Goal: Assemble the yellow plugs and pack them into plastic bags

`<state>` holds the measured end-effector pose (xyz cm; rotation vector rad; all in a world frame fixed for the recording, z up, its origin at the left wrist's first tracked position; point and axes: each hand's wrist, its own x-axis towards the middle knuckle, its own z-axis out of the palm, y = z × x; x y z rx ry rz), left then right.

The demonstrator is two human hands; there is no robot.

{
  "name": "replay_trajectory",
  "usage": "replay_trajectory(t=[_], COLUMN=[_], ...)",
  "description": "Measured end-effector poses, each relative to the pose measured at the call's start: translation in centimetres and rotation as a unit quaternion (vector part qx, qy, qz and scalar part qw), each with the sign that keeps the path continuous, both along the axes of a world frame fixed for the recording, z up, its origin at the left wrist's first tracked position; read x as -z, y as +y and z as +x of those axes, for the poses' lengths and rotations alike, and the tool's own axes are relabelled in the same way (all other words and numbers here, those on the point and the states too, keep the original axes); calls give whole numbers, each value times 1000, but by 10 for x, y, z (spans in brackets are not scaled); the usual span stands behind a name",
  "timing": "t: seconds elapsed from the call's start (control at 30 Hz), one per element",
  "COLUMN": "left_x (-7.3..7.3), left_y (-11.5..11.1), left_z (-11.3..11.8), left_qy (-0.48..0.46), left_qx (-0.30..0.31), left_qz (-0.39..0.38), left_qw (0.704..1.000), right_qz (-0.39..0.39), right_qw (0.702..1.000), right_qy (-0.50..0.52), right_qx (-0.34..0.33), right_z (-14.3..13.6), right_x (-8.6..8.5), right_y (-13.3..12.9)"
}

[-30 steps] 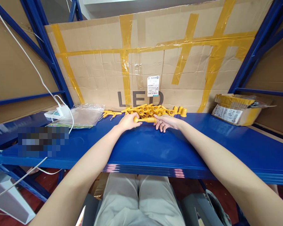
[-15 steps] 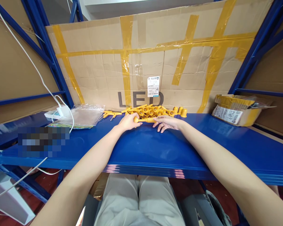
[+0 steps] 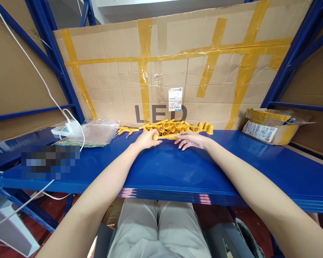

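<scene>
Yellow tool held sideways between both hands

You have the tool (image 3: pixel 165 137) lying level, its long axis running left to right, roughly parallel to the shelf's (image 3: pixel 161 168) front edge. Its round knob points left, gripped in your left hand (image 3: pixel 147 140); the thicker, ribbed end points right, with your right hand's (image 3: pixel 188 139) thumb and forefinger closed on it, the other fingers loosely spread. It sits just in front of the heap (image 3: pixel 174 126) (yellow too, cups facing you), near the cardboard (image 3: pixel 118 86).
</scene>
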<state>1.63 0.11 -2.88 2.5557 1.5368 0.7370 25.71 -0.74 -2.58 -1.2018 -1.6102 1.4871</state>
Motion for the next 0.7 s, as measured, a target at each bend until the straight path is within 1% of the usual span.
replay_trajectory(t=[0.2, 0.33, 0.43, 0.47, 0.53, 0.6, 0.7], left_x=[1, 2, 1, 0, -1, -2, -1], left_y=[2, 2, 3, 4, 6, 9, 16], left_z=[-1, -2, -4, -5, -8, -13, -21], left_qy=[-15, -30, -79, -101, -138, -153, -128], left_qx=[21, 33, 48, 44, 12, -40, -101], left_qz=[0, 10, 33, 41, 56, 72, 82], left_qw=[1000, 999, 995, 993, 989, 985, 983], right_qz=[-12, 4, 26, 35, 64, 108, 193], right_qw=[998, 993, 984, 980, 969, 957, 939], right_qy=[58, 111, 166, 186, 222, 243, 242], right_qx=[25, 36, 54, 63, 86, 115, 148], right_z=[-3, -4, -6, -7, -10, -13, -22], right_x=[-1, -3, -8, -11, -16, -20, -24], right_y=[-1, 0, 0, 1, 3, 7, 20])
